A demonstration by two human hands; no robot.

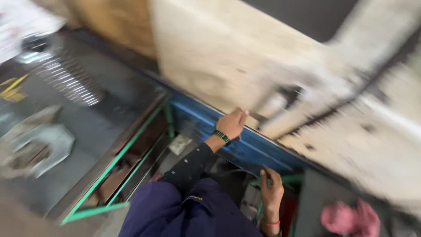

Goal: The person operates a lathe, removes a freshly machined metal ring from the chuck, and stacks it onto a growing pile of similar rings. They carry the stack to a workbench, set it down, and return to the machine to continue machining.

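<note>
The whole view is motion-blurred. My left hand (pixel 232 123), with a green bangle on the wrist and a dark dotted sleeve, curls its fingers over the top edge of a blue metal panel (pixel 245 147). That panel runs under a pale, worn wall or slab (pixel 210 57). Lower down, my right hand (pixel 272 189), with a red thread on its wrist, has bent fingers beside a green frame piece (pixel 291 179). The blur hides whether it grips anything. Dark blue cloth (pixel 175 210) covers my lap at the bottom.
A dark metal surface (pixel 101 118) with a green-edged frame (pixel 118 158) lies at left. On it are a ribbed shiny part (pixel 70 79) and a grey angular plate (pixel 48 145). A pink cloth (pixel 351 219) lies at bottom right.
</note>
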